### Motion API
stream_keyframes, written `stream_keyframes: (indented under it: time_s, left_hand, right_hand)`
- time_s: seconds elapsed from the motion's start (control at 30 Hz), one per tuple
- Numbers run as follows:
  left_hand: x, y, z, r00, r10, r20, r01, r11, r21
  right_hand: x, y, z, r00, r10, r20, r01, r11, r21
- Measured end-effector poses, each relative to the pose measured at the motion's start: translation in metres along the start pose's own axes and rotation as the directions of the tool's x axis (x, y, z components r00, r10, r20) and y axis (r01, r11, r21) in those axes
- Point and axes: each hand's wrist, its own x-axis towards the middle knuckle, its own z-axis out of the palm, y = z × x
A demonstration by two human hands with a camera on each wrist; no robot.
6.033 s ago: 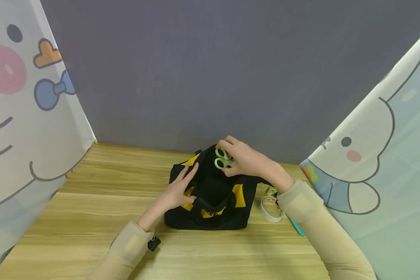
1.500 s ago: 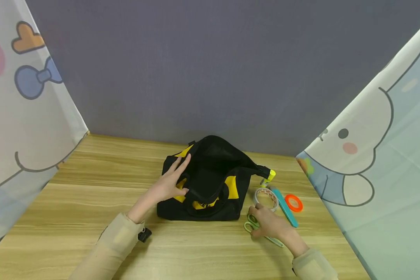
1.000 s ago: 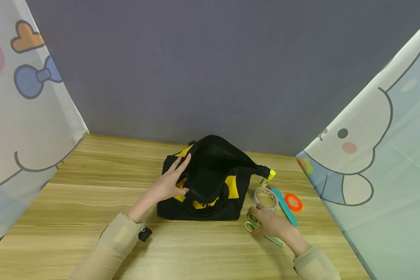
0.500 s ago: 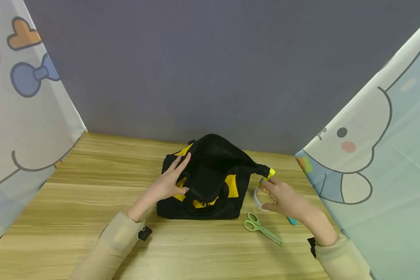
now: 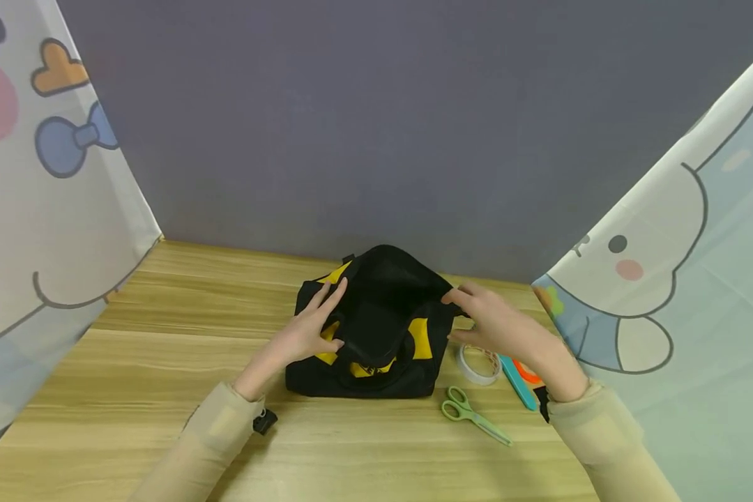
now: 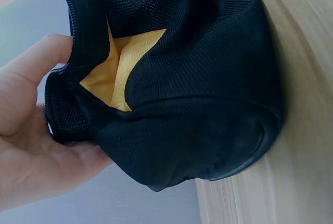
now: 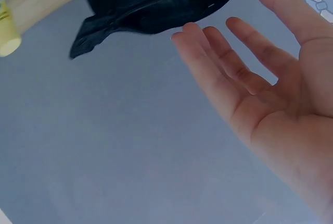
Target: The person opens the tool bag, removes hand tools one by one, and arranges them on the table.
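A black bag (image 5: 307,376) with yellow panels stands on the table, its top gaping. My left hand (image 5: 298,338) is at the left of the opening, fingers spread; in the left wrist view the thumb and fingers go behind the rim of the bag (image 6: 197,130) on two sides. At the opening's right side is my right hand (image 5: 508,328), with nothing in its grasp. In the right wrist view that hand (image 7: 270,83) has its fingers extended, fingertips close to the dark fabric; contact cannot be told. Green scissors (image 5: 477,418) lie on the table by the bag's front right corner.
A white tape roll (image 5: 477,380) lies right of the bag, then a flat teal tool (image 5: 519,385) and an orange ring (image 5: 528,374). The right wrist view shows a yellow-capped stick (image 7: 8,36). A small black object (image 5: 265,421) sits by the left sleeve. A grey wall (image 5: 376,139) rises behind.
The scissors, earlier held over the bag, now lie on the table, released. My right hand has moved from them past the tape roll to the bag's right rim. The left hand keeps its place.
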Motion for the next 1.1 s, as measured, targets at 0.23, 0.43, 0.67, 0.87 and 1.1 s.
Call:
stream_keyframes:
  time_s: [0.23, 0.43, 0.67, 0.87, 1.1]
  left_hand:
    - [0.001, 0.001, 0.001, 1.000, -0.002, 0.006, 0.002, 1.000, 0.005]
    - [0.002, 0.001, 0.001, 1.000, 0.013, -0.013, -0.012, 1.000, 0.028]
    - [-0.002, 0.003, -0.001, 1.000, 0.000, -0.026, 0.001, 0.999, 0.037]
    - [-0.002, 0.004, 0.000, 1.000, -0.002, -0.022, 0.003, 1.000, 0.029]
    - [-0.002, 0.001, 0.000, 0.999, -0.004, -0.034, 0.005, 1.000, 0.023]
  right_hand:
    - [0.027, -0.008, 0.008, 0.998, -0.021, 0.063, 0.019, 0.999, 0.029]
    - [0.054, -0.014, 0.021, 0.993, -0.011, 0.121, 0.005, 0.999, 0.048]
    - [0.082, -0.027, 0.047, 0.983, 0.000, 0.182, 0.005, 1.000, -0.029]
    - [0.088, -0.032, 0.051, 0.971, 0.071, 0.229, -0.051, 0.994, -0.093]
    - [0.093, -0.035, 0.040, 0.977, 0.078, 0.201, -0.048, 0.988, -0.147]
